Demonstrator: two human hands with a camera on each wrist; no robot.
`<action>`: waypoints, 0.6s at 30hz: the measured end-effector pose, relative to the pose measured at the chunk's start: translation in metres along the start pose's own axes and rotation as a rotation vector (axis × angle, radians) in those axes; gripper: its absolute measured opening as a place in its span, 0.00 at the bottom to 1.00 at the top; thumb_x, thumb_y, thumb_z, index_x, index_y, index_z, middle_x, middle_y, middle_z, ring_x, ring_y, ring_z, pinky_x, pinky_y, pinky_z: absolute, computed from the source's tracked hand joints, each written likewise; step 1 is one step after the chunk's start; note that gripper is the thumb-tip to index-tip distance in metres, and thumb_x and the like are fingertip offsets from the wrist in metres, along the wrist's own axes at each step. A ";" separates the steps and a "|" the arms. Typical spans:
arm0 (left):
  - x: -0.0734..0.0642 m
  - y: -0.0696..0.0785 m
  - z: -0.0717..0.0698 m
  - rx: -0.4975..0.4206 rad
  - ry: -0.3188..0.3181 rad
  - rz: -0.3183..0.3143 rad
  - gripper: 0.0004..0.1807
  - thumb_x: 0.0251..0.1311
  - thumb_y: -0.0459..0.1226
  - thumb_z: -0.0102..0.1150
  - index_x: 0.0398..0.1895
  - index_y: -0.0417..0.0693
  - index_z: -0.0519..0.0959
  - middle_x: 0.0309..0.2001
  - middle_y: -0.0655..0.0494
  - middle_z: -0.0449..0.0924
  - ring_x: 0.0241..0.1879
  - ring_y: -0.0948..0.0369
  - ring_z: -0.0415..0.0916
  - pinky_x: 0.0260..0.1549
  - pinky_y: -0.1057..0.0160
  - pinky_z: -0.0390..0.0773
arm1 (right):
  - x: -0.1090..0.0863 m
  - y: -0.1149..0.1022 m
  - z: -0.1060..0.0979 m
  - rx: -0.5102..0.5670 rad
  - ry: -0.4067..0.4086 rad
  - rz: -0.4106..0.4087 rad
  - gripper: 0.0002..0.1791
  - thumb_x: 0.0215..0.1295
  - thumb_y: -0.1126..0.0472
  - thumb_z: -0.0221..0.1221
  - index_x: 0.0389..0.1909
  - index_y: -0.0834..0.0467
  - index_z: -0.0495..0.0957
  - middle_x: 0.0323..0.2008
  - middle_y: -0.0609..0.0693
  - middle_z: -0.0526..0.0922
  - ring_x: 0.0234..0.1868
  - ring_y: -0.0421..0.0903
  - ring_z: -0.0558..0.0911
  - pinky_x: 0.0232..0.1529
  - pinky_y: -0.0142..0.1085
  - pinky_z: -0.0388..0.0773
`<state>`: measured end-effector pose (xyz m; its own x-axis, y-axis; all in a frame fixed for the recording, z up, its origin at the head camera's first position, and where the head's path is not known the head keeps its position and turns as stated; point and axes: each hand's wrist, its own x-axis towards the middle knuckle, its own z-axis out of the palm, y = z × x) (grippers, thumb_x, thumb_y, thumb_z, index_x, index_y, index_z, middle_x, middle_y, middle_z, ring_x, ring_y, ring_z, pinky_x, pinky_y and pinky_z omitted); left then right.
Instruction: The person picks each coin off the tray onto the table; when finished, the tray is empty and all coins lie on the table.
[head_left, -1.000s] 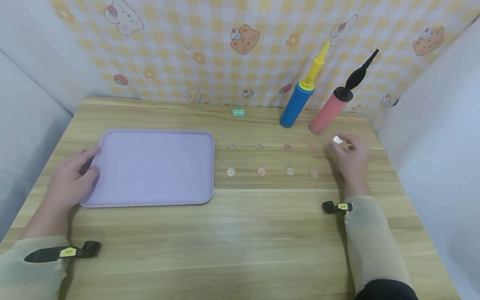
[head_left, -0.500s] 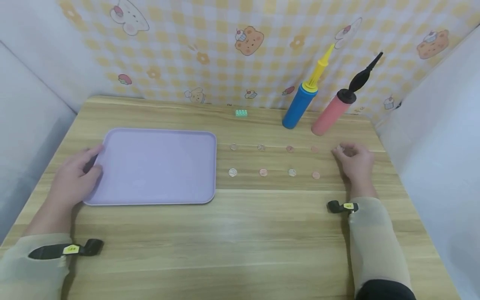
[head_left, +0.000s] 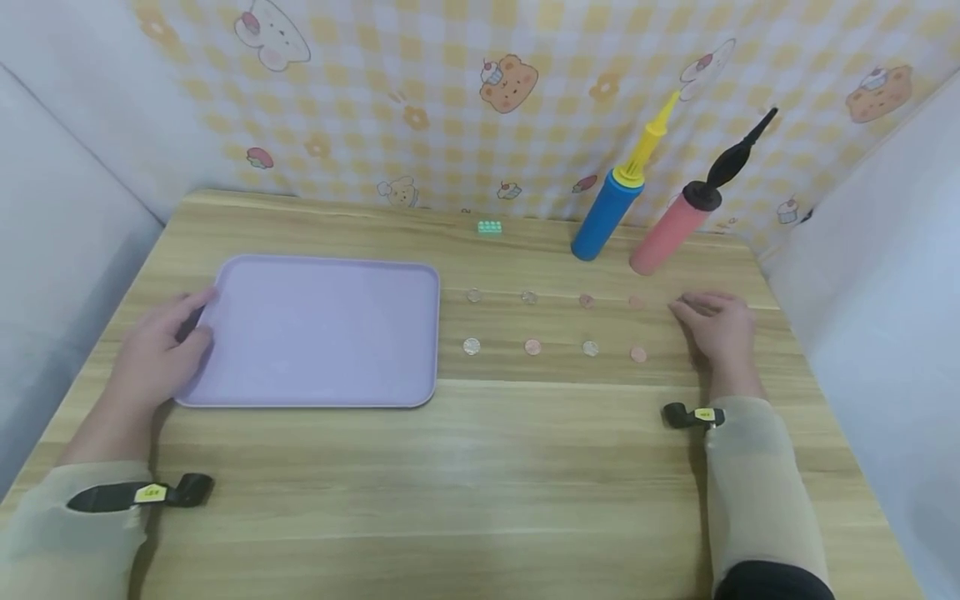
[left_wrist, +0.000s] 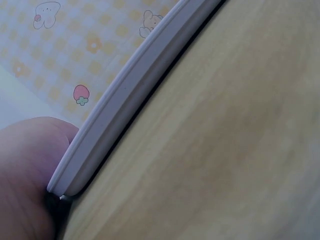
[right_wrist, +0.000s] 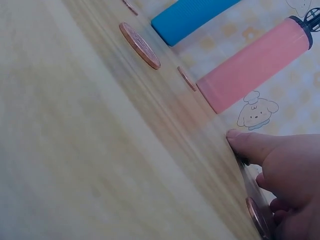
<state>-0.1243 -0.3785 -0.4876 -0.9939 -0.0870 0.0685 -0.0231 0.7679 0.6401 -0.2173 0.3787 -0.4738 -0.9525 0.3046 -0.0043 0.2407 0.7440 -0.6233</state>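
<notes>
At the left side of a lilac tray (head_left: pixel 322 333), my left hand (head_left: pixel 153 350) has its index finger and thumb spread over the rim. The left wrist view shows the tray's side wall (left_wrist: pixel 135 90) low over the tabletop, with the base of the thumb at its end. My right hand (head_left: pixel 716 329) is down at the right end of two rows of coins, thumb and index finger together at the wood. In the right wrist view a copper coin (right_wrist: pixel 256 215) sits against its curled fingers. The silver coin at the fingertips is hidden by the hand.
Silver and copper coins (head_left: pixel 532 347) lie in two rows right of the tray. Behind them stand a blue pump (head_left: pixel 603 218) with a yellow nozzle and a pink pump (head_left: pixel 670 237) with a black nozzle. A mint toy brick (head_left: pixel 490 227) lies near the back edge.
My right hand has lowered the silver coin from above the table to the surface, and the coin has gone out of sight. The left hand stays at the tray.
</notes>
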 end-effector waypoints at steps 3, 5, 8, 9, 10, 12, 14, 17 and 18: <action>0.001 0.001 0.000 0.000 -0.007 0.001 0.31 0.79 0.37 0.44 0.82 0.41 0.62 0.79 0.24 0.54 0.80 0.27 0.45 0.77 0.28 0.42 | -0.001 0.002 0.000 -0.026 -0.006 -0.005 0.33 0.72 0.38 0.66 0.65 0.59 0.83 0.73 0.65 0.72 0.75 0.65 0.66 0.79 0.61 0.56; 0.002 0.001 0.001 0.001 -0.008 0.008 0.31 0.79 0.36 0.44 0.82 0.40 0.62 0.79 0.23 0.54 0.80 0.26 0.45 0.77 0.28 0.42 | -0.002 0.003 0.001 -0.042 -0.009 -0.017 0.33 0.73 0.38 0.65 0.66 0.58 0.83 0.74 0.66 0.70 0.75 0.67 0.65 0.78 0.62 0.55; 0.003 0.000 0.001 -0.003 -0.007 0.015 0.30 0.79 0.36 0.44 0.82 0.40 0.63 0.79 0.23 0.54 0.80 0.27 0.45 0.78 0.28 0.41 | -0.003 0.004 0.002 -0.062 -0.012 -0.051 0.31 0.75 0.39 0.63 0.67 0.56 0.82 0.74 0.68 0.70 0.75 0.68 0.64 0.78 0.64 0.52; 0.003 0.000 0.001 -0.003 -0.003 0.019 0.30 0.78 0.35 0.44 0.81 0.39 0.63 0.78 0.23 0.55 0.80 0.27 0.45 0.78 0.28 0.41 | -0.004 0.004 0.003 -0.069 -0.008 -0.073 0.31 0.75 0.40 0.63 0.68 0.56 0.82 0.73 0.69 0.71 0.75 0.68 0.65 0.77 0.64 0.51; 0.002 0.000 0.002 -0.002 0.001 0.024 0.30 0.78 0.35 0.44 0.81 0.39 0.63 0.78 0.23 0.56 0.80 0.27 0.46 0.78 0.28 0.42 | -0.004 0.004 0.003 -0.069 -0.005 -0.087 0.31 0.76 0.40 0.63 0.68 0.57 0.82 0.72 0.69 0.72 0.75 0.68 0.65 0.77 0.64 0.50; 0.001 0.000 0.002 0.000 0.009 0.031 0.30 0.77 0.35 0.45 0.81 0.39 0.64 0.77 0.23 0.57 0.79 0.26 0.47 0.78 0.28 0.43 | -0.004 0.003 0.003 -0.050 0.006 -0.106 0.31 0.76 0.41 0.63 0.69 0.57 0.81 0.71 0.68 0.74 0.74 0.67 0.65 0.77 0.63 0.50; -0.001 0.001 0.002 0.001 0.017 0.035 0.31 0.77 0.35 0.46 0.81 0.39 0.64 0.77 0.23 0.58 0.79 0.26 0.48 0.78 0.28 0.44 | -0.005 0.002 0.003 -0.013 0.020 -0.107 0.32 0.76 0.41 0.63 0.70 0.58 0.80 0.71 0.66 0.75 0.75 0.66 0.66 0.78 0.62 0.50; -0.004 0.002 0.004 0.010 0.020 0.033 0.31 0.78 0.37 0.46 0.82 0.39 0.63 0.77 0.24 0.58 0.78 0.26 0.49 0.77 0.28 0.45 | -0.006 0.001 0.002 0.057 0.027 -0.070 0.35 0.75 0.40 0.64 0.73 0.56 0.77 0.73 0.62 0.74 0.77 0.64 0.65 0.80 0.61 0.52; -0.005 0.003 0.004 0.012 0.018 0.028 0.31 0.79 0.37 0.46 0.82 0.40 0.62 0.78 0.24 0.58 0.79 0.27 0.49 0.77 0.28 0.45 | -0.007 0.001 0.002 0.079 0.028 -0.059 0.35 0.74 0.40 0.64 0.74 0.55 0.76 0.74 0.61 0.74 0.78 0.64 0.65 0.80 0.60 0.53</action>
<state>-0.1202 -0.3732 -0.4891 -0.9921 -0.0763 0.0998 0.0034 0.7779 0.6284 -0.2103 0.3763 -0.4758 -0.9588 0.2788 0.0549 0.1681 0.7122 -0.6816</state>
